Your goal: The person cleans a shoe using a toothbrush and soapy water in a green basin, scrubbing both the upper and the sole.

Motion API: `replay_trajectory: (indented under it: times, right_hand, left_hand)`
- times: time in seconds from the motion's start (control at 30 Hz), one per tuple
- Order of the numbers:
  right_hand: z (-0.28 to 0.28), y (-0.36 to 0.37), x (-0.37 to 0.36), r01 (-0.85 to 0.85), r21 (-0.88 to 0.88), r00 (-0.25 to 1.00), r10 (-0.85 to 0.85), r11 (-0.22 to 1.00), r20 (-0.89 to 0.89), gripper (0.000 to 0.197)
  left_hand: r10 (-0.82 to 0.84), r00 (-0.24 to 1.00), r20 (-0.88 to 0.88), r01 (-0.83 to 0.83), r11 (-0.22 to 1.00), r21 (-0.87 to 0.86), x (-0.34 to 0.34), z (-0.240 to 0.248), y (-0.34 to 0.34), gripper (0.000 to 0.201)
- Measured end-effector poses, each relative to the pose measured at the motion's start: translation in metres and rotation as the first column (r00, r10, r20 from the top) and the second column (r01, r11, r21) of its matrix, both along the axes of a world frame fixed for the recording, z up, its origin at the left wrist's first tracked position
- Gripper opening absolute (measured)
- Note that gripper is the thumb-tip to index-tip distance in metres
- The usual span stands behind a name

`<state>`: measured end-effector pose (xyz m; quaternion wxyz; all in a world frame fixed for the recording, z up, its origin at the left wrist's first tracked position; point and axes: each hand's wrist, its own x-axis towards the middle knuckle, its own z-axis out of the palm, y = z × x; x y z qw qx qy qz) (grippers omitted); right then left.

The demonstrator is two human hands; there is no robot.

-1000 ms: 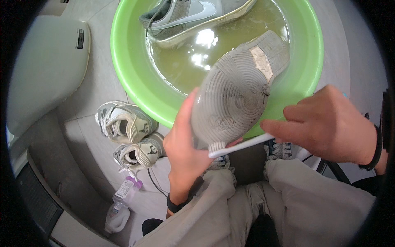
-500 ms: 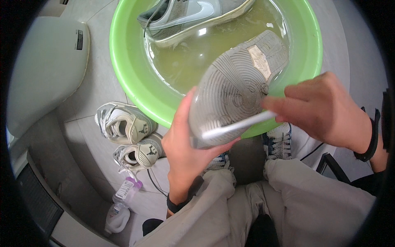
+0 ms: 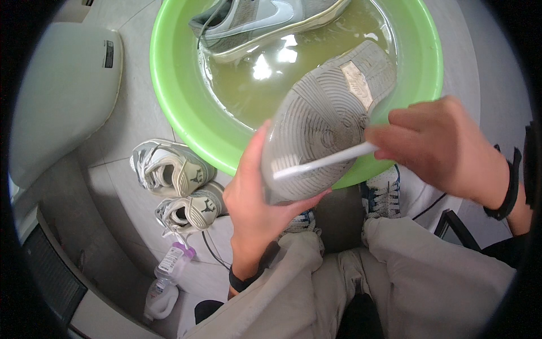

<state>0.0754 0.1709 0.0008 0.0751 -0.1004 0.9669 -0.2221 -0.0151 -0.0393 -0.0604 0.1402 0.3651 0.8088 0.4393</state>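
Note:
My left hand (image 3: 251, 203) is wrapped round the toe end of a sneaker (image 3: 316, 127), whose grey ridged sole faces up. The sneaker's heel reaches over the water in a green basin (image 3: 180, 121). In my right hand (image 3: 440, 152) is the handle of a white brush (image 3: 327, 161), slightly blurred. Its bristle end lies against the sole close to the toe. A second grey and white sneaker (image 3: 271, 20) sits in the cloudy yellowish water at the basin's far side.
A pair of sneakers, one (image 3: 172, 166) behind the other (image 3: 191, 209), stands on the tiles left of the basin. Nearer lies a clear bottle (image 3: 164, 285) with a purple cap. A white rounded fixture (image 3: 73, 96) is at the far left.
The brush head has shifted slightly up and left along the sole, and my right hand has moved a little. Bright reflections on the water have grown. The left hand's grip stays the same.

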Motion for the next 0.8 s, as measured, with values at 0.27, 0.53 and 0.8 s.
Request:
replay_trajectory:
  times: [0.27,0.53,0.8]
  right_hand:
    - [-0.007,0.0,0.002,0.013,-0.152,0.999,-0.009,0.988,0.031,0.011]
    - [0.0,0.0,0.011,0.089,-0.233,0.976,-0.037,0.968,0.216,0.016]
    - [0.006,0.0,0.033,0.57,-0.46,0.746,-0.194,0.681,0.637,0.014]
  left_hand:
    - [0.015,1.0,0.0,-0.015,1.0,0.002,0.0,-0.001,-0.002,0.088]
    - [0.007,0.994,0.111,-0.004,1.0,-0.029,0.001,-0.003,-0.003,0.093]
    - [0.084,0.996,-0.021,-0.084,0.996,0.024,0.005,-0.005,0.0,0.091]
